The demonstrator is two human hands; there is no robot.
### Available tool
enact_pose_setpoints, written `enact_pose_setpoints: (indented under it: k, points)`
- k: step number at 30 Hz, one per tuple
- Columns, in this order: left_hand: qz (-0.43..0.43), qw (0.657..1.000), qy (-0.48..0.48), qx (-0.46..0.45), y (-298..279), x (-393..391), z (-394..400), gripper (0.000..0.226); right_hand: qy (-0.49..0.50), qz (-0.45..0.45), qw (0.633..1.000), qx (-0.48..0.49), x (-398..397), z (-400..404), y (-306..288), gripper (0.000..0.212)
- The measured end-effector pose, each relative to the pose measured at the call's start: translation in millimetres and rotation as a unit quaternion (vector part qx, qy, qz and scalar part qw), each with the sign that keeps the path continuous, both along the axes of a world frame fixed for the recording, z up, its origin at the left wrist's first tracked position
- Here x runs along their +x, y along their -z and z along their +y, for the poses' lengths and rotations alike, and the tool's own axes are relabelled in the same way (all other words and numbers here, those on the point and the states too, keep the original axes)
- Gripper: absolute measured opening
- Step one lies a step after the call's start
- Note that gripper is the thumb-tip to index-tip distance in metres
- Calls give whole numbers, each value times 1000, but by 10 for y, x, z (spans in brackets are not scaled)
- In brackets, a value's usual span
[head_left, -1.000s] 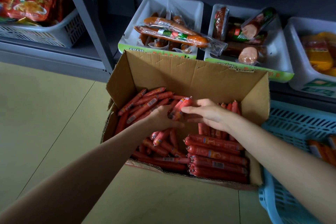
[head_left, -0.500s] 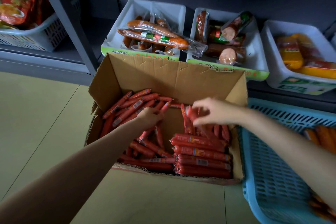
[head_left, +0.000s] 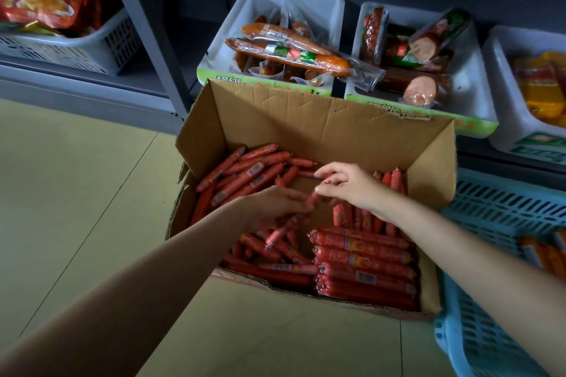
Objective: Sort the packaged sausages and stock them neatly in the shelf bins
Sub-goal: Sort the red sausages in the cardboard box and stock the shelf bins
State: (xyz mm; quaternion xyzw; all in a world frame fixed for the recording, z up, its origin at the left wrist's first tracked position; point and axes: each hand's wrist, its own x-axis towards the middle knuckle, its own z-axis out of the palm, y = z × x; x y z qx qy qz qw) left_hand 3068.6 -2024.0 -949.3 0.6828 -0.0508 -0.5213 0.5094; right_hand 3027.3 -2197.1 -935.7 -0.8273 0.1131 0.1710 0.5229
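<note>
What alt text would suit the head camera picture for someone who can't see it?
Two hands, left hand and right hand, reach into a cardboard box of red sausages on the floor, fingers among loose ones. Behind it, white shelf bins hold bigger packaged sausages; a blue basket sits at right.

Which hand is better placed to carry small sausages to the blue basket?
Probably the right hand: it is nearer the blue slotted plastic basket beside the brown cardboard box.

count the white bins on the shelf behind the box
3: left white bin behind the cardboard box, middle white bin, right white bin cut off; more may lie out of view.
</note>
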Motion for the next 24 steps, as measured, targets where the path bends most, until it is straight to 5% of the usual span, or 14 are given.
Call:
enact_pose_setpoints:
  k: [4, 7, 15, 20, 24]
  points:
    - [-104, 993, -7, 48, 35, 47, -117, 6, 117, -58, 990, 60, 59, -101, -105, 17]
    - [-290, 925, 112, 218, 186, 110, -83, 24, 225, -103, 965, 84, 122, -428, -320, 17]
    - [-373, 853, 183, 316, 329, 26, -143, 39, 85, -10, 989, -120, 58, -876, -371, 8]
    - [-347, 882, 150, 283, 362, 2, -172, 35, 88, -52, 911, -399, 57, -727, 144, 20]
    - [-334, 918, 62, 206, 348, 23, -145, 36, -90, -61, 895, -432, -125, -497, 355, 37]
